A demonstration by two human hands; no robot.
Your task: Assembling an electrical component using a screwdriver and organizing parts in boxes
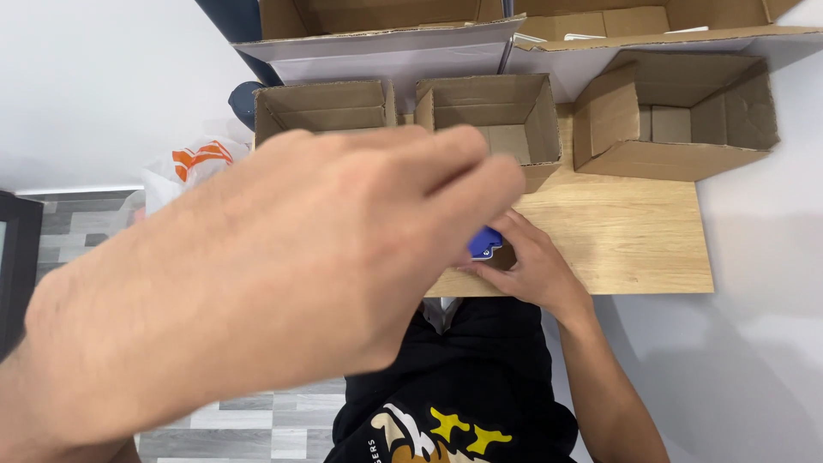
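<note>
Standing along the far edge of the wooden tabletop [617,240] are three small open cardboard boxes: the left box [321,107], largely hidden behind the raised hand; the middle box [493,124], upright with its mouth facing the camera; and the right box [677,120], tilted on its side with inner flaps showing. Behind them sit two larger cartons [386,34] with pale flaps folded outward. A white plastic bag [193,167] with orange markings lies at the left, beyond the table's edge, above a grey tiled floor.

A small blue object [485,243] lies near the front edge of the tabletop, just in front of the middle box. Only a corner of it shows; its kind cannot be told.

The right hand [527,266] rests on the tabletop, fingers curled around the blue object, touching it on its right and lower sides. Whether the grip is fully closed cannot be told.

The left hand [283,257] is raised close to the camera, blurred, palm down, fingers bunched toward the middle box. It covers part of the blue object. Whether it holds anything cannot be told.
</note>
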